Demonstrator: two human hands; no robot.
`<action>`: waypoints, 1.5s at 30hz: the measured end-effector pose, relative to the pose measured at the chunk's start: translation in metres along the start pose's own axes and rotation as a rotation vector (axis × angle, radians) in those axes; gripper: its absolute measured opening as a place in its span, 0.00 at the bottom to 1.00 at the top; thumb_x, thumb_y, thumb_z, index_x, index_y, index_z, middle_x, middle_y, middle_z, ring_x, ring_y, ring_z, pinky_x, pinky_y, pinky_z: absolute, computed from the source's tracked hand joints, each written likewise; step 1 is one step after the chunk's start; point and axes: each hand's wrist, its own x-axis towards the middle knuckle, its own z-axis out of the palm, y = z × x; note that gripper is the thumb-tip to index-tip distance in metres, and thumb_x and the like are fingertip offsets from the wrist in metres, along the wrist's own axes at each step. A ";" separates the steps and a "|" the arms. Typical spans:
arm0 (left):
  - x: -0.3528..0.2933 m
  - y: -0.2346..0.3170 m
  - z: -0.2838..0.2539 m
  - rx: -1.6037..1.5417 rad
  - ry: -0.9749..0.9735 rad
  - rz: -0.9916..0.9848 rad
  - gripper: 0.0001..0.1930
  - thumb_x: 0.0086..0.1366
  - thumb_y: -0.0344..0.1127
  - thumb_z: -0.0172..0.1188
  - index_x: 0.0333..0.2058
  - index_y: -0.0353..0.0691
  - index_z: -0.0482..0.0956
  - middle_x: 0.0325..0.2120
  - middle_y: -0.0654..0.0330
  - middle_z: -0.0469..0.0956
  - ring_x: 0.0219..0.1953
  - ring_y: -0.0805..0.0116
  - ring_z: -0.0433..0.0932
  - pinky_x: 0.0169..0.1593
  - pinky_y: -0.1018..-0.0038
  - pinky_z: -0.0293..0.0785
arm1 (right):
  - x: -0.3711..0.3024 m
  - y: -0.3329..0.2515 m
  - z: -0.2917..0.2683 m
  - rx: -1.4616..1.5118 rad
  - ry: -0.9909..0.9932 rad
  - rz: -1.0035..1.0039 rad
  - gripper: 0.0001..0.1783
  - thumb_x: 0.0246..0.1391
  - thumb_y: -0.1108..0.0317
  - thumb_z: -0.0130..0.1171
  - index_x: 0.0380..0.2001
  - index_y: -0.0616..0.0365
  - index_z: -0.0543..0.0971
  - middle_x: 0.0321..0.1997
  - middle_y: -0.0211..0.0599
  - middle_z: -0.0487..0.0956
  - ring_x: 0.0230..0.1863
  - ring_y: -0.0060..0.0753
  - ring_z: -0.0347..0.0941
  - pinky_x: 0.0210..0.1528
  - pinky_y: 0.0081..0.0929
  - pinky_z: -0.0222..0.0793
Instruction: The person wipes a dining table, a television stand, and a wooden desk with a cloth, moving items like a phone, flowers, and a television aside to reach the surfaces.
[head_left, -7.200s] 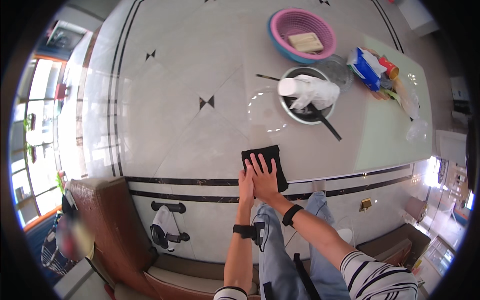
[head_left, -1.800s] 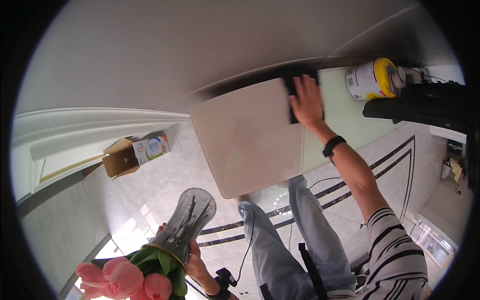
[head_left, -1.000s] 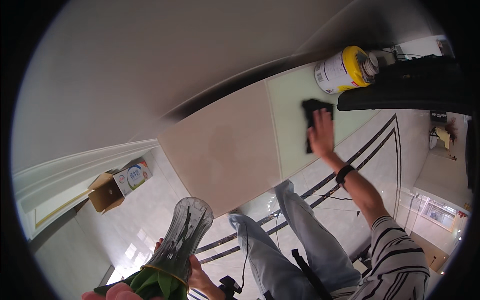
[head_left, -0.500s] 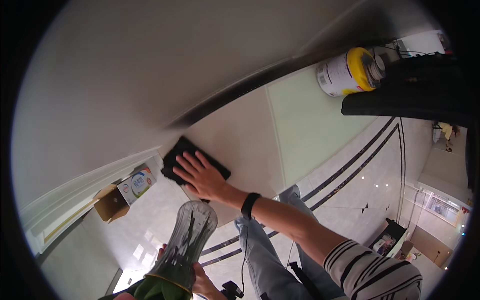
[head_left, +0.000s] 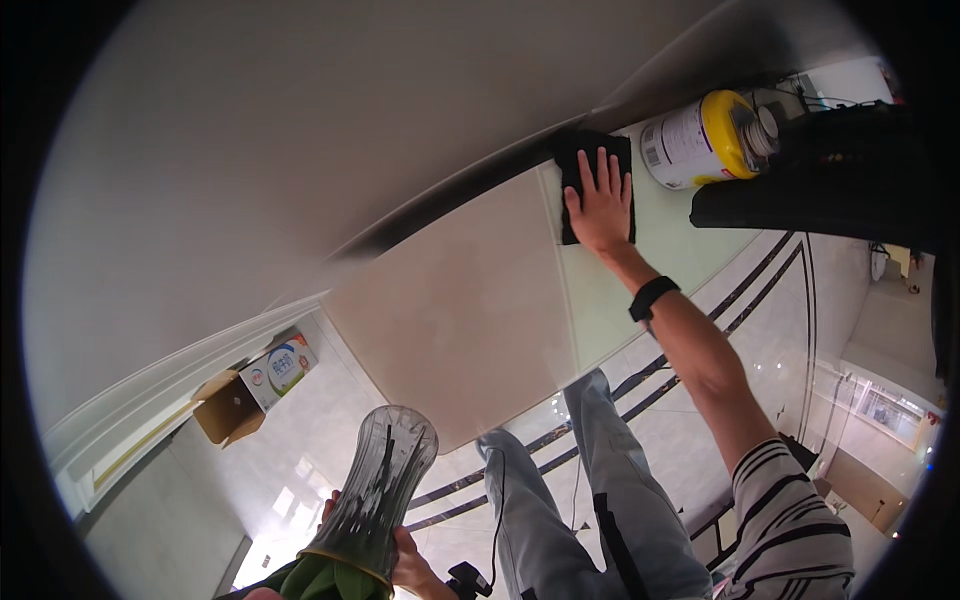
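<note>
My right hand (head_left: 601,215) lies flat with fingers spread on a folded black cloth (head_left: 568,162), pressing it to the tabletop near its back edge. The cloth rests on the pale green panel, close to its seam with the beige part (head_left: 450,320). At the lower left my left hand (head_left: 412,568) is wrapped around a ribbed clear glass vase (head_left: 392,475), partly hidden behind it. Dark stems show inside the glass, and green leaves (head_left: 335,578) spill from its gold-rimmed end toward me. The vase is tilted, off the table's front left side.
A white and yellow jug (head_left: 695,145) with a pale cap lies on its side right of the cloth. Beside it is a black padded object (head_left: 790,200). A grey wall (head_left: 300,130) borders the table's back. An opened carton (head_left: 255,385) stands on the floor at left.
My right hand has slid the black cloth from the table's left end to the right and back, close to the jug. The left hand and vase have barely moved.
</note>
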 end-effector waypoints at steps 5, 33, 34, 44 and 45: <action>-0.002 -0.013 -0.022 -0.046 0.176 0.002 0.47 0.65 0.55 0.62 0.66 0.22 0.50 0.62 0.39 0.65 0.62 0.47 0.69 0.64 0.58 0.69 | -0.051 -0.162 -0.033 0.206 -0.098 -0.256 0.36 0.58 0.52 0.50 0.68 0.53 0.63 0.73 0.56 0.57 0.74 0.60 0.51 0.71 0.61 0.45; -0.013 0.027 0.025 -0.606 0.354 -0.094 0.42 0.59 0.32 0.71 0.65 0.23 0.55 0.61 0.38 0.67 0.61 0.48 0.71 0.65 0.56 0.67 | -0.156 -0.006 -0.051 0.046 -0.063 -0.043 0.41 0.53 0.52 0.55 0.68 0.56 0.61 0.73 0.55 0.57 0.72 0.61 0.52 0.70 0.60 0.47; -0.010 0.031 0.029 -0.609 0.349 -0.084 0.41 0.59 0.30 0.71 0.65 0.23 0.56 0.61 0.38 0.67 0.60 0.48 0.71 0.65 0.56 0.68 | -0.165 -0.040 -0.065 0.147 -0.137 -0.134 0.40 0.52 0.52 0.56 0.67 0.55 0.63 0.72 0.54 0.58 0.72 0.60 0.52 0.69 0.61 0.47; -0.006 0.020 0.073 -0.264 0.246 0.099 0.29 0.57 0.23 0.71 0.56 0.24 0.71 0.52 0.47 0.77 0.46 0.62 0.79 0.51 0.68 0.79 | -0.207 -0.144 -0.067 0.541 -0.308 -0.624 0.38 0.60 0.47 0.52 0.71 0.44 0.60 0.78 0.41 0.51 0.78 0.45 0.43 0.77 0.52 0.32; -0.004 0.022 0.079 -0.329 0.266 0.080 0.29 0.57 0.22 0.70 0.57 0.25 0.70 0.53 0.47 0.77 0.46 0.62 0.79 0.52 0.69 0.79 | -0.202 -0.127 -0.067 0.502 -0.327 -0.618 0.38 0.60 0.46 0.52 0.71 0.43 0.60 0.78 0.41 0.52 0.78 0.45 0.44 0.77 0.52 0.33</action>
